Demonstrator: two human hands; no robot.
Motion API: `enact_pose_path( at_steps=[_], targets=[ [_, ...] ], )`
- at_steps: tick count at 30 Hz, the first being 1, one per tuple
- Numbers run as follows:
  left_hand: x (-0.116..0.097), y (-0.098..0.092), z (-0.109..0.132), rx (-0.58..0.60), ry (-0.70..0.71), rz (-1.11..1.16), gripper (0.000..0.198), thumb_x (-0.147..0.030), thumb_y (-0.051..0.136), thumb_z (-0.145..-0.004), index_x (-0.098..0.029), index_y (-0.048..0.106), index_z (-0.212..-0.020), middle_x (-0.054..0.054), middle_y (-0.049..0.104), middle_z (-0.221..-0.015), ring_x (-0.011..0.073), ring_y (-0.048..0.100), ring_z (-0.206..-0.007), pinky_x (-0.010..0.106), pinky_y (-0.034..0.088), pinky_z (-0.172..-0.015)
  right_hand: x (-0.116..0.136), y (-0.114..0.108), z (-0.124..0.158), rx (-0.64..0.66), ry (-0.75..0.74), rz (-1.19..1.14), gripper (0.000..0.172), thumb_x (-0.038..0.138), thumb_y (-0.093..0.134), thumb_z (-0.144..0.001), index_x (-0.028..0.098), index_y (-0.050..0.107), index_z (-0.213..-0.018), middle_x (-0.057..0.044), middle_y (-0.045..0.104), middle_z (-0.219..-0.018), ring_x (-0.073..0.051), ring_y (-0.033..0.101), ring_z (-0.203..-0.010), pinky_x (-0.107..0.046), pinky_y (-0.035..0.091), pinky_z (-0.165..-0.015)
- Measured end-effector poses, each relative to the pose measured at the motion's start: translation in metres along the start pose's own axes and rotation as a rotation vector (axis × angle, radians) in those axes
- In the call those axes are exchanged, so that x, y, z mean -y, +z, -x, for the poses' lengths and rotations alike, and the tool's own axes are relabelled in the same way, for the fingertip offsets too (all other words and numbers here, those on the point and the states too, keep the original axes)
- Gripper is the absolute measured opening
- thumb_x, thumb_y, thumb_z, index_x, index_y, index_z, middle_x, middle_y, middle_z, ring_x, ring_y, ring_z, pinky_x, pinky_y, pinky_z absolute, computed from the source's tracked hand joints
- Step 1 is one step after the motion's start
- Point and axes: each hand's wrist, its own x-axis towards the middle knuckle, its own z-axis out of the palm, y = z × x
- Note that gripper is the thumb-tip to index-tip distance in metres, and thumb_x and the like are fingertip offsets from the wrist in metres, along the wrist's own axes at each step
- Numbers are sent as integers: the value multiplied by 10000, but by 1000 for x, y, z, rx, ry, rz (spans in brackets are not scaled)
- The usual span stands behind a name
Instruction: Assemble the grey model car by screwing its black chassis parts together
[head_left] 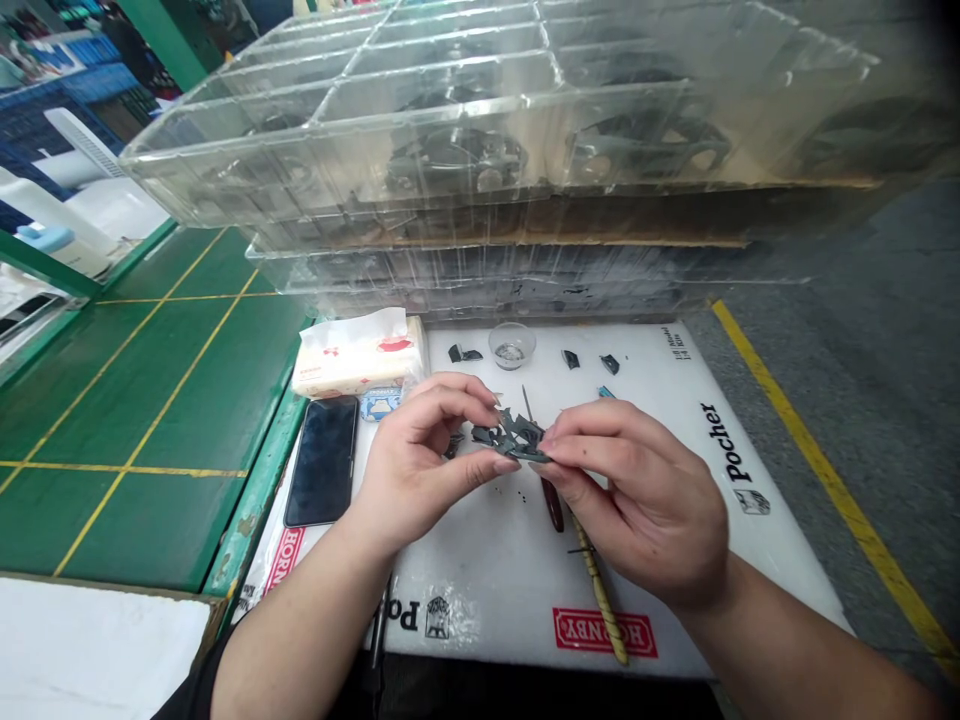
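Note:
A small dark grey plastic model part point(521, 437) with several thin arms is pinched between the fingertips of my left hand point(424, 465) and my right hand point(637, 500). It hangs just above a white foam mat point(480, 610) printed with Pocher and Hornby logos. Below my right hand lie a dark red handle point(553, 505) and a gold twisted-handled tool point(600, 590). Several dark loose pieces point(465, 353) and a small clear cup point(511, 345) sit at the mat's far end.
A black smartphone point(321, 460) and a tissue pack point(360, 355) lie left of my hands. Stacked clear compartment trays point(420, 130) holding dark parts stand beyond the mat. A green bench top with yellow lines point(150, 400) lies left, and a grey floor point(847, 350) right.

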Motion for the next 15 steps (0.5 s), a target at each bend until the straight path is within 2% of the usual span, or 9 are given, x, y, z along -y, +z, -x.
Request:
enact_pose_path(
  at_steps=[7, 15],
  targets=[
    [-6, 4, 0, -21, -54, 34, 327, -191, 1120, -846, -226, 888, -1074, 92, 768, -1279, 231, 792, -1131, 481, 669, -1238, 4, -1, -1, 1, 45, -21, 308, 67, 878, -1061, 320, 853, -1235, -69, 853, -1105, -252, 847, -952, -416, 727, -821],
    [-6, 4, 0, -3, -62, 66, 320, -159, 1102, -859, -223, 839, -1030, 69, 751, -1259, 211, 799, -1100, 442, 692, -1173, 4, -1, 0, 19, 45, -25, 258, 89, 884, -1064, 299, 852, -1210, -76, 850, -1103, -246, 848, -954, -405, 728, -828]
  ],
)
